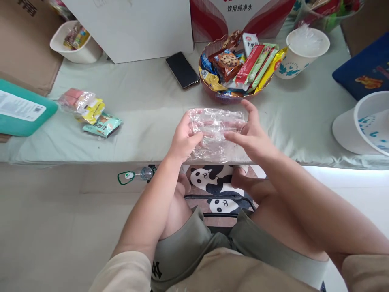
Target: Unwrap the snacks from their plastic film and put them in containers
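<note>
1 crinkly clear plastic bag point(214, 148), held at the tabletop point(142, 129)'s front edge, approx mid. L hand point(184, 140) pinches its left side, R hand point(253, 134) grips the right w/ one finger up. Phone point(182, 69)'s farther back, just left of the snack bowl point(212, 91).

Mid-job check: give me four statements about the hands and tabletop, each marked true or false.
1. The left hand and right hand both hold clear, crinkled plastic film. True.
2. The scalloped, gold-rimmed translucent bowl contains wrapped snacks. True.
3. The black rectangular phone lies inside the bowl. False: the phone lies on the pale green cloth.
4. The small teal plastic packet lies right of the bowl. False: the packet lies left of it in view.
</note>
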`<state>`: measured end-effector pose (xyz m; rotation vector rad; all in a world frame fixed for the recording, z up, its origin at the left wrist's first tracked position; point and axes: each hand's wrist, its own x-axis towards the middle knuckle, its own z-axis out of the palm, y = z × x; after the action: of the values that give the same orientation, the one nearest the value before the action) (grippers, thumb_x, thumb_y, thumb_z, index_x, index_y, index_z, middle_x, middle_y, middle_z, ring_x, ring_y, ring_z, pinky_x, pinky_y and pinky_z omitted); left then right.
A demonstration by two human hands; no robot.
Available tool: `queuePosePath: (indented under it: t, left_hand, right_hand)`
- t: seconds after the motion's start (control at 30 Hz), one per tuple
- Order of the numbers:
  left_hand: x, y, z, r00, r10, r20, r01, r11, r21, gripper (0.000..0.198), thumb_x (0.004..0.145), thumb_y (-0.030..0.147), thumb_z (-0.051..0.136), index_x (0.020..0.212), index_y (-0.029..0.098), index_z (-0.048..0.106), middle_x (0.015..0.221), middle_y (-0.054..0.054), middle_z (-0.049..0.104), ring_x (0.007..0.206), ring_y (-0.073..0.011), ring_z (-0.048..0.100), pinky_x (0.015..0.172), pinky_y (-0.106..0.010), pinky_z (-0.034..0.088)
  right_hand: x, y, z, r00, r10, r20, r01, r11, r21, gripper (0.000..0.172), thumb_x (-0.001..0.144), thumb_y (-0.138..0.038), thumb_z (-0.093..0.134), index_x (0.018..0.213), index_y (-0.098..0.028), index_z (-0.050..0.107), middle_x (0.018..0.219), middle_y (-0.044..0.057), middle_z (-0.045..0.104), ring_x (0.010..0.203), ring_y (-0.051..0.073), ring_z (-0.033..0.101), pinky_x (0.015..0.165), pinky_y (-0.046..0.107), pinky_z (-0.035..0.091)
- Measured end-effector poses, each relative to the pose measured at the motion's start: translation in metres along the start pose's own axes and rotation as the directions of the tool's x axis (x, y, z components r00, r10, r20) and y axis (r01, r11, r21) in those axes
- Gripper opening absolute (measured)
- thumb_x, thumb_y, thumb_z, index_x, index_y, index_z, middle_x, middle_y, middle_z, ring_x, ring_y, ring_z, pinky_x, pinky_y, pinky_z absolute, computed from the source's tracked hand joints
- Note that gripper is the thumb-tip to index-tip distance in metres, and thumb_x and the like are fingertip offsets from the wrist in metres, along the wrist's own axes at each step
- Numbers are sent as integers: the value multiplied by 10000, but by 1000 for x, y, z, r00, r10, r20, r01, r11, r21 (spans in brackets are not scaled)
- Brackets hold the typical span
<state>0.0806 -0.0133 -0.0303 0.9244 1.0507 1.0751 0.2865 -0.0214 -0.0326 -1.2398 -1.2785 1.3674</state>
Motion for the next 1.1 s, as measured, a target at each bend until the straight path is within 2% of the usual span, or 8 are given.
queuePosePath:
  t: [0.1, 0.3, 0.47, 0.57, 0.7, 0.87, 0.97, 1.1]
  left_hand:
    - [4, -6, -4, 999, 47, 11, -49, 990, 133, 591, 670, 102, 649, 1227, 278, 552, 1150, -56, 752, 884, -240, 790, 478, -183, 436]
    - [13, -7, -12, 999, 3, -38, -3, 1000, 5, 476, 698, 241, 706, 1114, 280, 478, 1105, -35, 769, 697, -151, 730, 491, -208, 462]
    - [13, -7, -7, 968, -218, 125, 212, 975, 63, 472, 683, 459, 838, 1019, 213, 617, 860, -53, 760, 741, -203, 744, 549, -273, 540]
    - [11, -7, -4, 979, -178, 101, 168, 981, 101, 335, 686, 377, 844, 903, 191, 669, 801, -29, 748, 697, -146, 712, 566, -236, 534]
    - [12, -4, -7, 976, -172, 133, 156, 980, 123, 277, 741, 341, 815, 953, 214, 690, 648, 35, 671, 526, -102, 628, 484, -217, 498]
    - [10, 2, -10, 970, -196, 144, 193, 981, 34, 386, 681, 368, 862, 986, 248, 657, 566, 85, 604, 429, -91, 573, 410, -197, 459]
    - [11, 6, -9, 978, -146, 150, 159, 984, -80, 356, 598, 402, 885, 798, 230, 645, 595, 60, 619, 455, -96, 592, 447, -219, 506]
    - [18, 5, -11, 974, -133, 182, 153, 983, -102, 434, 713, 633, 704, 689, 204, 653, 701, -27, 655, 559, -150, 648, 547, -317, 597]
  right_hand:
    - [3, 2, -3, 993, 117, -22, -117, 993, -6, 890, 708, -323, 804, 1437, -344, 293, 946, -14, 644, 721, 183, 606, 680, 381, 541]
    - [11, 7, -12, 979, -37, -203, 31, 999, -34, 502, 794, -271, 684, 1230, -328, 440, 850, -27, 555, 667, 164, 527, 641, 363, 496]
    - [8, 2, -10, 987, -58, -150, 56, 998, -22, 534, 816, -382, 707, 1285, -324, 458, 948, 8, 622, 841, 206, 629, 722, 380, 546]
    - [6, -6, -11, 992, 122, -28, -119, 989, 91, 469, 763, -453, 778, 1142, -275, 567, 1005, 39, 672, 902, 211, 659, 745, 368, 568]
    - [3, -13, -14, 925, 336, 177, -345, 938, 22, 333, 687, -353, 839, 920, -224, 638, 712, 2, 637, 661, 155, 594, 610, 316, 500]
    - [2, -16, -11, 962, 247, 113, -265, 942, 203, 294, 735, -325, 734, 993, -257, 610, 554, -84, 503, 487, 116, 442, 473, 273, 351]
    - [5, -20, -11, 969, 217, 116, -243, 918, 314, 270, 669, -354, 745, 875, -258, 598, 567, -68, 514, 496, 128, 464, 495, 295, 406]
    - [10, -23, -19, 974, 190, 120, -218, 929, 300, 354, 718, -594, 679, 752, -253, 590, 667, 10, 581, 588, 186, 554, 573, 357, 479]
